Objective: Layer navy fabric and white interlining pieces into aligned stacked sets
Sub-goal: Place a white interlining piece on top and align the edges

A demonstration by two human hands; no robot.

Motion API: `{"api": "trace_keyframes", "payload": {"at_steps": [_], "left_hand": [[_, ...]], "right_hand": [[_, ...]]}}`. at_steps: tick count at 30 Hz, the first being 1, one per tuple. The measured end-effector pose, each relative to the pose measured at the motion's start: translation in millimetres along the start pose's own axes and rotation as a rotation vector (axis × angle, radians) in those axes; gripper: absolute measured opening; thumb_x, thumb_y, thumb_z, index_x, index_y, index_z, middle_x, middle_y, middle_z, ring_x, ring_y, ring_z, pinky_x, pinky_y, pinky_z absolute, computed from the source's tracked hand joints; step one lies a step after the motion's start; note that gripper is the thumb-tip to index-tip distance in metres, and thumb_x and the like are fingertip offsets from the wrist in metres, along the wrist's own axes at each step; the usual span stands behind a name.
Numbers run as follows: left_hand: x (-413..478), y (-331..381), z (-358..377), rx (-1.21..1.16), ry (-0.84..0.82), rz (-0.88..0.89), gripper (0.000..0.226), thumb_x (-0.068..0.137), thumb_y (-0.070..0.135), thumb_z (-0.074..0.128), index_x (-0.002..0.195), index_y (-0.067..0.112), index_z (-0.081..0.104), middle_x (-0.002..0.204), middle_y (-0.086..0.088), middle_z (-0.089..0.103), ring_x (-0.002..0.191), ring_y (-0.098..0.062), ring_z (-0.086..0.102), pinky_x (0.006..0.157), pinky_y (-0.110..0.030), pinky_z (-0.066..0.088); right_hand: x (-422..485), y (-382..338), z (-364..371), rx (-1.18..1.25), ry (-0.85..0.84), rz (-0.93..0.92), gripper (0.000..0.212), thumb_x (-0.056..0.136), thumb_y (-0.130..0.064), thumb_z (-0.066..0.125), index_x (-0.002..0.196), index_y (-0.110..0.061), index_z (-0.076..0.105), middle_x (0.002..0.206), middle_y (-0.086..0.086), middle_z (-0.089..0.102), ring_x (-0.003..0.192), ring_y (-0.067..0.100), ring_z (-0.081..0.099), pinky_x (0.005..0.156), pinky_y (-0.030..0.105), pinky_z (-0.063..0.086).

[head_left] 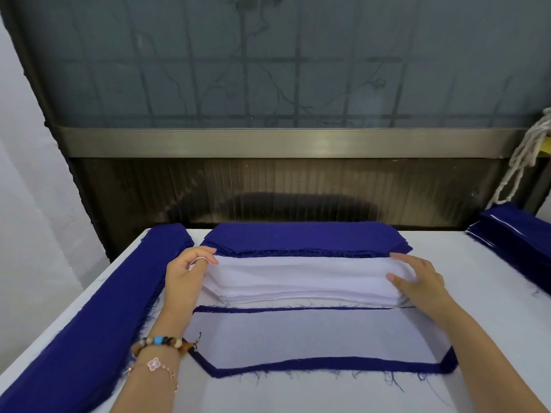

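Note:
A stack of white interlining pieces (301,278) lies across the middle of the table. My left hand (186,272) pinches the top sheet at its left end. My right hand (417,278) grips the right end, thumb on the top sheet and fingers over the far corner. Behind it sits a stack of navy fabric pieces (301,236). In front lies a layered set (316,335): a white interlining piece on a navy piece, with navy showing as a border.
A long folded bundle of navy fabric (89,317) runs along the table's left edge. Another navy stack (518,234) sits at the far right. A white cord (524,156) hangs at the right. The table (298,394) has a white surface.

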State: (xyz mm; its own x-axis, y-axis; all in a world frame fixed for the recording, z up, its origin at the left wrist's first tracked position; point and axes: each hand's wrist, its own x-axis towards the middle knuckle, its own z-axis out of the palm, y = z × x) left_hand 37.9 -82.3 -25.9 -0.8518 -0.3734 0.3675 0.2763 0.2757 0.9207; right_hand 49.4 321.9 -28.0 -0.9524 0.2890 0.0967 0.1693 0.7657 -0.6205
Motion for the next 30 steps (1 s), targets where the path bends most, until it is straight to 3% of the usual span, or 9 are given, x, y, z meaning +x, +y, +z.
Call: {"api": "trace_keyframes", "payload": {"at_steps": [3,6,9,12,15,18,22,26,30], "left_hand": [[0,-1,-2,-0.065,-0.007,0.048,0.038,0.089,-0.009,0.043,0.069,0.012,0.067,0.094,0.011,0.070,0.097,-0.001,0.061,0.092,-0.027,0.044],[-1,-3,-1,-0.079,-0.004,0.038,0.035,0.091,-0.006,0.044,0.072,0.012,0.068,0.095,0.015,0.070,0.096,0.003,0.060,0.090,-0.028,0.044],[0,-5,-2,-0.040,0.011,-0.001,0.033,0.091,-0.003,0.049,0.074,0.016,0.071,0.089,0.020,0.069,0.090,0.010,0.059,0.085,-0.024,0.043],[1,-7,-3,-0.005,0.023,-0.044,0.030,0.092,0.002,0.052,0.082,0.021,0.073,0.087,0.019,0.067,0.089,0.003,0.059,0.075,-0.021,0.043],[-1,-8,-3,0.004,0.019,-0.127,0.026,0.093,0.007,0.054,0.089,0.024,0.074,0.096,0.014,0.066,0.086,-0.010,0.061,0.068,-0.019,0.045],[-4,-7,-3,0.030,-0.031,-0.157,0.018,0.095,0.015,0.057,0.099,0.021,0.073,0.099,0.009,0.067,0.088,-0.013,0.062,0.069,-0.020,0.046],[-7,-4,-3,0.083,-0.042,-0.133,0.019,0.095,0.029,0.058,0.099,0.014,0.069,0.087,-0.006,0.068,0.078,-0.017,0.062,0.066,-0.024,0.047],[-7,1,-4,0.105,0.005,-0.130,0.025,0.097,0.030,0.054,0.096,0.009,0.066,0.088,-0.009,0.067,0.082,-0.022,0.064,0.076,-0.041,0.053],[-7,3,-7,0.095,0.049,-0.146,0.021,0.096,0.027,0.056,0.096,0.009,0.067,0.086,-0.008,0.068,0.080,-0.021,0.066,0.077,-0.040,0.055]], "right_hand": [[-1,3,-3,0.049,-0.063,-0.054,0.024,0.093,-0.026,0.061,0.115,-0.030,0.055,0.141,0.004,0.042,0.130,0.023,0.036,0.112,0.043,0.028],[1,2,-5,-0.026,-0.059,-0.054,0.015,0.092,-0.028,0.062,0.105,-0.021,0.057,0.134,0.005,0.049,0.122,0.023,0.043,0.109,0.041,0.033],[1,1,-6,-0.125,0.055,-0.054,0.011,0.088,-0.033,0.066,0.091,-0.025,0.059,0.140,0.002,0.047,0.131,0.024,0.037,0.110,0.042,0.028],[-3,0,-7,0.031,0.173,-0.116,0.010,0.088,-0.026,0.067,0.083,-0.022,0.059,0.136,0.002,0.051,0.129,0.022,0.038,0.105,0.039,0.030],[-10,-2,-7,0.365,0.150,-0.113,0.010,0.092,-0.016,0.060,0.085,-0.017,0.054,0.117,0.002,0.062,0.100,0.016,0.054,0.080,0.026,0.042],[-14,-4,-9,0.482,0.162,-0.075,0.007,0.093,-0.020,0.059,0.096,-0.017,0.054,0.112,0.000,0.059,0.098,0.017,0.056,0.066,0.020,0.044],[-18,-8,-13,0.503,0.144,-0.113,0.025,0.090,-0.024,0.064,0.113,-0.025,0.053,0.114,-0.010,0.052,0.097,0.010,0.054,0.068,0.018,0.045],[-18,-7,-15,0.525,0.122,-0.189,0.031,0.091,-0.017,0.064,0.110,-0.040,0.054,0.108,-0.013,0.056,0.097,0.010,0.055,0.075,0.020,0.045],[-13,-6,-17,0.598,0.151,-0.144,0.035,0.094,-0.016,0.059,0.111,-0.046,0.053,0.118,-0.017,0.051,0.103,0.011,0.052,0.079,0.024,0.050]]}}
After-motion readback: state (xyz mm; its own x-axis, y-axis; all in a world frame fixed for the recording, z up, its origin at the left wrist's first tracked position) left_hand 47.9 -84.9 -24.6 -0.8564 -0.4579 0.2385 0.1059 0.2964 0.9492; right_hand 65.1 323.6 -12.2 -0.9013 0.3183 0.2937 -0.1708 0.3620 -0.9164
